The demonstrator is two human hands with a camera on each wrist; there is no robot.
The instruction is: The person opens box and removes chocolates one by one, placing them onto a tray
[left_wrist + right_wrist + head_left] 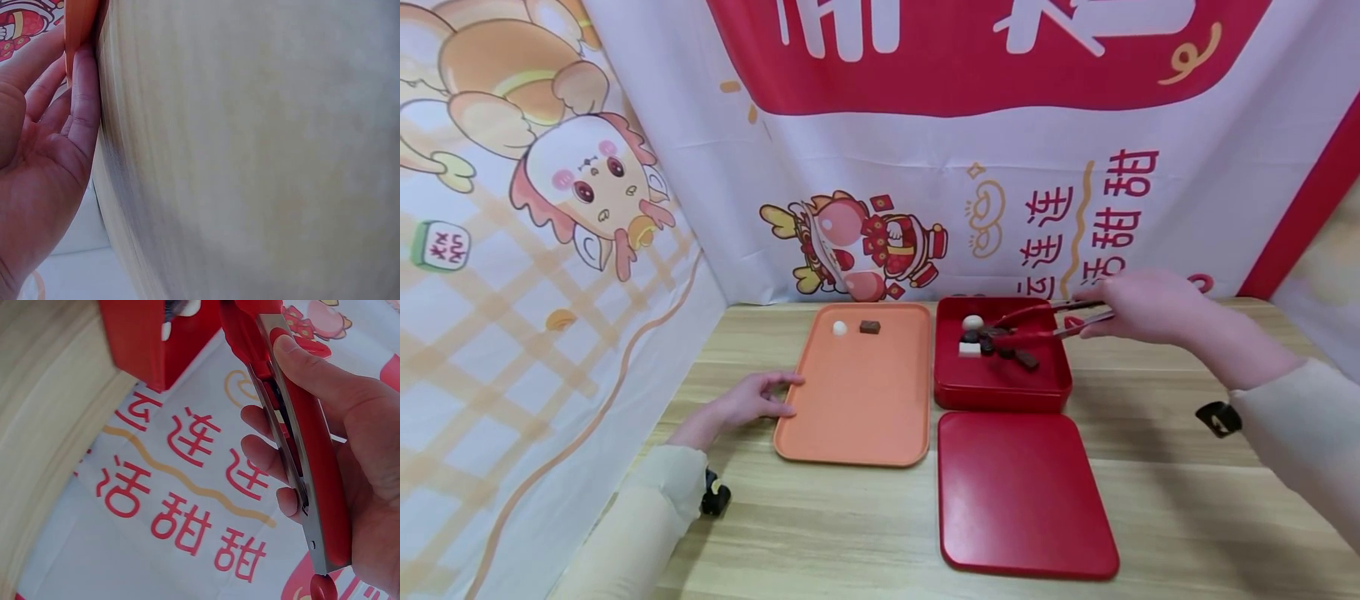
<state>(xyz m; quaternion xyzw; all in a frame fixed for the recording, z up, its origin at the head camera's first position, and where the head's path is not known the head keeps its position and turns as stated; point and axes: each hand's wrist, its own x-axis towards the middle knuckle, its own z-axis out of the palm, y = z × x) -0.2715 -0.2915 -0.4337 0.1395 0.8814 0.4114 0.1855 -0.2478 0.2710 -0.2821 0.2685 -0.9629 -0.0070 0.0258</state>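
Observation:
My right hand (1146,308) grips metal tongs (312,469) with red handles and red tips. The tongs' tips reach into the red box (1003,398), among several dark pieces (987,346). Beside these in the box are a white ball (972,322), a white block (969,350) and a brown block (1027,360). My left hand (758,397) touches the left rim of the orange tray (857,400), its thumb and fingers spread along the edge. On the tray's far end sit a small white ball (839,328) and a brown block (870,327).
A red lid (1022,492) lies flat on the wooden table (835,525) in front of the box. Printed cloth (865,158) hangs behind the table and along its left side. The box stands close to the tray's right side.

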